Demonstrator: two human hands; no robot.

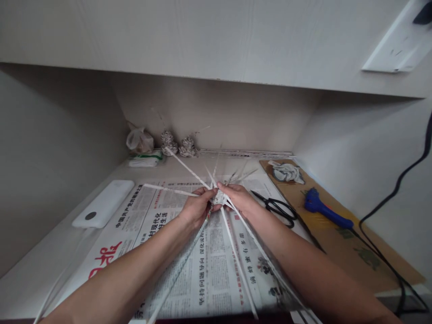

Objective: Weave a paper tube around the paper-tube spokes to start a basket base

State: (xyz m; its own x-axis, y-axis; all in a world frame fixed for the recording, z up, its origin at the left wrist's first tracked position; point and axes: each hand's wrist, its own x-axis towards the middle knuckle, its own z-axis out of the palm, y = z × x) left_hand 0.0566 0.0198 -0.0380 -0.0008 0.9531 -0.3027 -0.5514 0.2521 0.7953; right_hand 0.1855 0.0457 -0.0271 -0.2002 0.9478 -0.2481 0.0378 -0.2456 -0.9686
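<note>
Between my two hands is a small woven piece of rolled paper strips point(218, 197), with long thin strips sticking out on all sides. My left hand point(199, 204) pinches its left edge, thumb on top. On the other side my right hand point(238, 198) grips the right edge, its thumb near the top of the weave. Two long strips run down toward me, one of them a white paper strip point(238, 261). The fingers under the piece are mostly hidden. Below everything lies a printed newspaper point(209, 279).
Black scissors point(278, 209) lie right of my hands. Beyond them a blue glue gun point(326, 211) and a crumpled cloth point(287, 173) rest on cardboard point(371, 252). A white power bank point(104, 203) is at left. Woven paper figures point(169, 146), a plastic bag point(140, 140) and paper rods point(246, 153) stand along the back.
</note>
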